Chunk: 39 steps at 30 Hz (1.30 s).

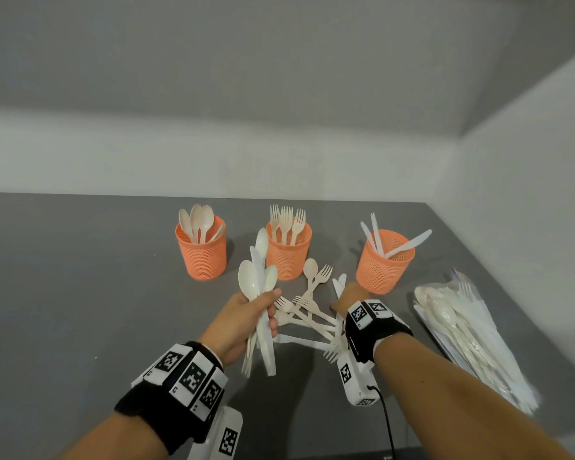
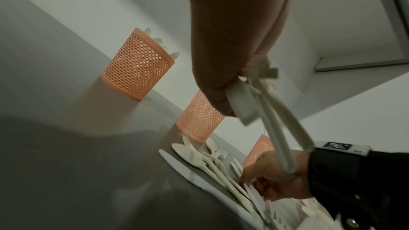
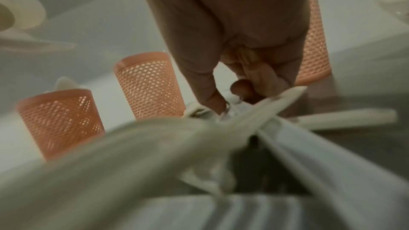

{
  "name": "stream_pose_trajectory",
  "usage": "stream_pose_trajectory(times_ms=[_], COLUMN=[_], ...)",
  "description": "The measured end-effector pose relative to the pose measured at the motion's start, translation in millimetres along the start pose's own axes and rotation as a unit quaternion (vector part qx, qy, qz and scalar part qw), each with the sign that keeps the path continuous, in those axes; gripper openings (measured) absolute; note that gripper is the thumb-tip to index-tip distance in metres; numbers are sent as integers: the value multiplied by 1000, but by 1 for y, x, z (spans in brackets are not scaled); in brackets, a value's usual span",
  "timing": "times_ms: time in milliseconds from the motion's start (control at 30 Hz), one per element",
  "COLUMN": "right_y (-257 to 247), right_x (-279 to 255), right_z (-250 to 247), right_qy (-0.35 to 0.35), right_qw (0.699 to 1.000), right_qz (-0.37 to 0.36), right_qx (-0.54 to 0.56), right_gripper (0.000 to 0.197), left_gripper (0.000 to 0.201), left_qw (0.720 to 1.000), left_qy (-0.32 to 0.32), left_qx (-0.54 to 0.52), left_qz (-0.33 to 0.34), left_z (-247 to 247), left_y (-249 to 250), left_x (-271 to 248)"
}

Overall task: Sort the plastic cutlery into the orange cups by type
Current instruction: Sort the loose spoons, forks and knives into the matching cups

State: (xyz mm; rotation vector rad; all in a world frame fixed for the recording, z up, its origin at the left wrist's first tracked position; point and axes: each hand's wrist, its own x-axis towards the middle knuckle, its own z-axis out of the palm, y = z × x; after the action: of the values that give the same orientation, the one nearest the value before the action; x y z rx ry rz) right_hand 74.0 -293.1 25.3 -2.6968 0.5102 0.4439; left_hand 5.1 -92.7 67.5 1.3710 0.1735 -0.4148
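Three orange mesh cups stand in a row on the grey table (image 1: 80, 277): the spoon cup (image 1: 201, 252) on the left, the fork cup (image 1: 288, 254) in the middle, the knife cup (image 1: 384, 263) on the right. My left hand (image 1: 246, 313) grips an upright bundle of white spoons and knives (image 1: 258, 277) in front of the fork cup; their handles (image 2: 272, 120) stick out below the fist. My right hand (image 1: 351, 295) reaches down into the loose pile of forks, spoons and knives (image 1: 307, 310), and its thumb (image 3: 212, 100) and curled fingers pinch a white knife (image 1: 341, 282).
A clear bag of more white cutlery (image 1: 462, 330) lies at the right near the table's edge. White walls close off the back and the right side. A black cable (image 1: 387, 423) runs from the right wrist camera toward me.
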Motion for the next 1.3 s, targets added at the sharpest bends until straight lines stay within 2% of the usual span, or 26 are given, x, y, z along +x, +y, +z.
stream_pose_trajectory(times_ms=[100, 200, 300, 333, 400, 500, 567, 633, 667, 700, 767, 833, 900, 967, 1000, 1067, 1100, 1167, 1233, 1300], right_y=[-1, 0, -1, -3, -9, -15, -11, -1, 6, 12, 23, 30, 32, 28, 24, 11, 3, -16, -32, -39], right_x=[2, 4, 1, -2, -15, -39, -49, -47, -42, -34, -14, 1, 5, -1, -8, -26, -37, -56, -65, -65], right_z=[-7, -15, -26, -31, -50, -91, -119, -136, -140, -141, -135, -124, -115, -114, -114, -111, -107, -93, -76, -64], right_qy=[-10, 32, 87, 101, 135, 220, 308, 388, 411, 415, 368, 281, 223, 229, 252, 301, 296, 205, 81, 1], right_qw=[999, 992, 983, 981, 970, 931, 884, 844, 838, 847, 889, 937, 961, 961, 952, 921, 913, 915, 919, 904], right_qz=[9, -16, -68, -84, -135, -215, -254, -262, -251, -229, -171, -122, -94, -88, -97, -154, -188, -239, -241, -221], right_qx=[36, 125, 149, 144, 151, 196, 242, 261, 256, 242, 211, 169, 131, 127, 147, 191, 207, 252, 302, 366], right_gripper=[25, 13, 33, 34, 23, 16, 20, 25, 27, 27, 26, 24, 25, 40, 46, 43, 36, 24, 26, 32], left_gripper=[29, 28, 29, 29, 29, 28, 21, 22, 24, 26, 31, 27, 22, 24, 24, 23, 22, 26, 29, 20], left_qw=[1000, 1000, 1000, 1000, 999, 998, 996, 993, 993, 992, 991, 989, 986, 985, 985, 985, 986, 984, 983, 979], left_qy=[0, 0, -9, -15, -33, -60, -83, -108, -115, -121, -132, -142, -158, -164, -163, -158, -157, -164, -180, -201], left_qx=[1, 10, 11, 5, -16, -28, -35, -37, -37, -34, -28, -34, -50, -58, -59, -61, -62, -63, -47, -31], left_qz=[-2, -4, -10, -12, -14, -10, -3, 3, 4, 6, 11, 11, 10, 15, 17, 10, 3, 0, 4, 13], left_z=[-3, -3, 0, 1, 5, 8, 10, 12, 13, 13, 15, 16, 18, 19, 19, 20, 20, 21, 23, 27], left_y=[0, -1, 0, 1, 4, 6, 7, 7, 7, 7, 6, 6, 6, 7, 7, 6, 6, 5, 5, 6], left_x=[1, 3, 5, 6, 6, 8, 9, 11, 11, 12, 14, 14, 14, 13, 14, 16, 17, 18, 19, 17])
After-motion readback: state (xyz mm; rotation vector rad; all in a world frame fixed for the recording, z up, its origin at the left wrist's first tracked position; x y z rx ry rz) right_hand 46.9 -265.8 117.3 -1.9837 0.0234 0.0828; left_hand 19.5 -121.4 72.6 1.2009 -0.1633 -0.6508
